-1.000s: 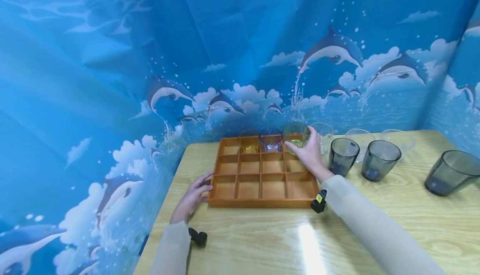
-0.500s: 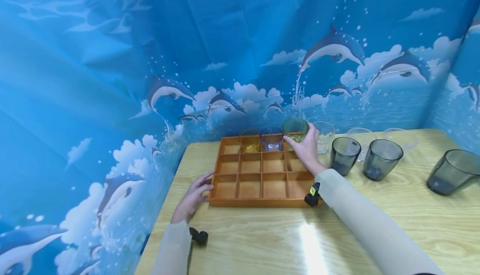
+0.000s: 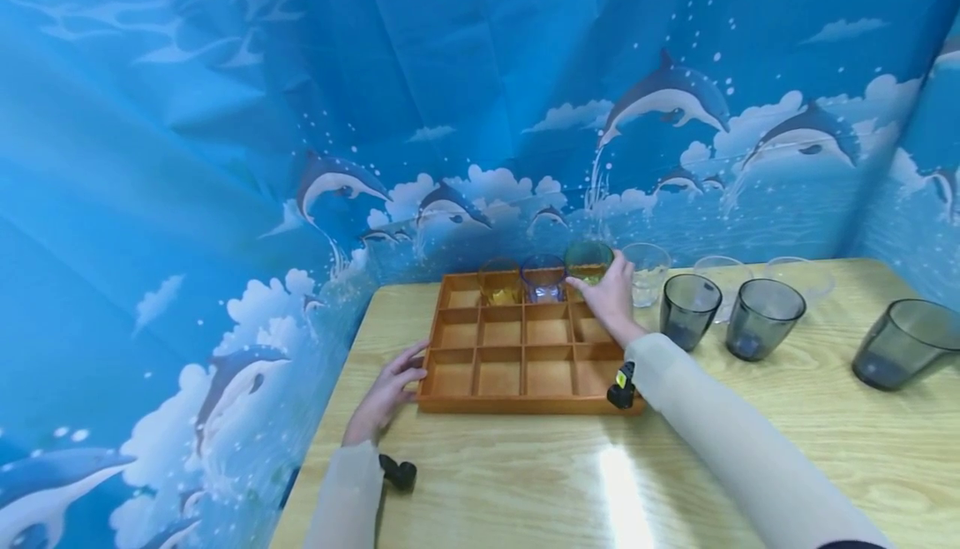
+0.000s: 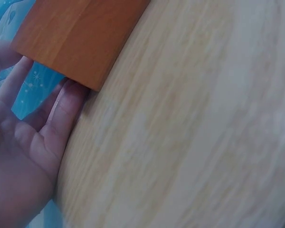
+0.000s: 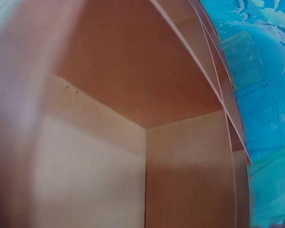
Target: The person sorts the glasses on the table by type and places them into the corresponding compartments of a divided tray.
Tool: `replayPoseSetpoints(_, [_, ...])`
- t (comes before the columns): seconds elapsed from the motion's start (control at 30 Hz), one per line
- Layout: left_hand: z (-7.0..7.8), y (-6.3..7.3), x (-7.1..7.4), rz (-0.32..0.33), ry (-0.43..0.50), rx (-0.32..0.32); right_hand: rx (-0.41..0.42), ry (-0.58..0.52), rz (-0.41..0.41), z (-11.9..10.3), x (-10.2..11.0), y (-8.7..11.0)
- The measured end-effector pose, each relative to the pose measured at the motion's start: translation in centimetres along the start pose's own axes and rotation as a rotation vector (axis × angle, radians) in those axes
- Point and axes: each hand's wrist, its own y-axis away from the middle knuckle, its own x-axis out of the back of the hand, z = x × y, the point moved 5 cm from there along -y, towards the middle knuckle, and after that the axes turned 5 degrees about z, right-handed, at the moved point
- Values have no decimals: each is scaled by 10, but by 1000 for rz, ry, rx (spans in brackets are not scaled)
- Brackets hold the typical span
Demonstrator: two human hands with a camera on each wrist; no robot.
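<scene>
Green glass [image 3: 587, 259] is pinched by the right hand [image 3: 612, 295] at the tray's [image 3: 525, 405] one o'clock; eight o'clock is touched by the relaxed left hand [image 3: 386, 388]. The blue-rimmed glass [image 3: 543, 281] could be knocked by tilting.

Head view: looked from above the near side of the counter [image 3: 510, 474], forward and down, far enough back to take in the whole tray [image 3: 525, 405], left grip [image 3: 386, 391], right grip [image 3: 611, 295] and dolphin backdrop [image 3: 450, 74].
Left wrist view: sat close beside its grip, turned askew, facing the tray's near left corner.
Right wrist view: hung very close over the tray, aslant, peering into a compartment.
Head and left wrist shared: left grip, tray corner.
Head and right wrist shared: compartments, green glass [image 3: 588, 257], backdrop.
</scene>
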Motion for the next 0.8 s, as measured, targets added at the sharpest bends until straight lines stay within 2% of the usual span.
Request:
replayPoseSetpoints(0.17, [8,5,-3,-35,1,1,-37,78,-31,0,2,4])
replayPoseSetpoints(0.4, [19,13,-7,-68,-5,12,-57,109,-62,2,8,9])
replayPoseSetpoints(0.67, [2,1,-2,-28,-4,-4,-36,101,-92,2,15,11])
replayPoseSetpoints(0.8, [0,-1,0,-17,-6,-12,-13,74,-110,1,18,14])
